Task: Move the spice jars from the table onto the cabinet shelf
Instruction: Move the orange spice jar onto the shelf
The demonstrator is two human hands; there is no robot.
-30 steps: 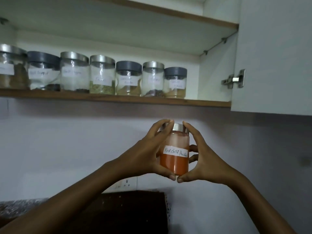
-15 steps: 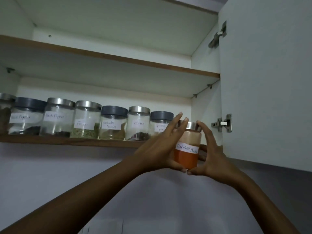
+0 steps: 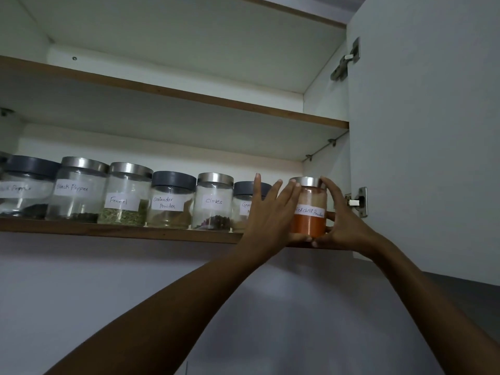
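Observation:
A glass jar of red chilli powder (image 3: 309, 209) with a steel lid sits at the right end of the lower cabinet shelf (image 3: 121, 231), at the shelf's front edge. My left hand (image 3: 266, 212) grips its left side, thumb under the base and fingers stretched up along it. My right hand (image 3: 339, 217) holds the right side, fingers curled over the lid edge. Several labelled spice jars line the shelf to the left: cloves (image 3: 213, 203), coriander powder (image 3: 170, 201), fennel (image 3: 125, 196) and black pepper (image 3: 77, 189). My left hand partly hides a grey-lidded jar (image 3: 242, 201).
The open cabinet door (image 3: 427, 131) stands just right of the jar, with its hinge (image 3: 358, 203) close to my right hand. A bare upper shelf (image 3: 176, 93) runs above. A pale wall (image 3: 94, 293) lies below the cabinet.
Both hands have lifted the red chilli powder jar up and to the right, from below the shelf to its right end beside the grey-lidded jar.

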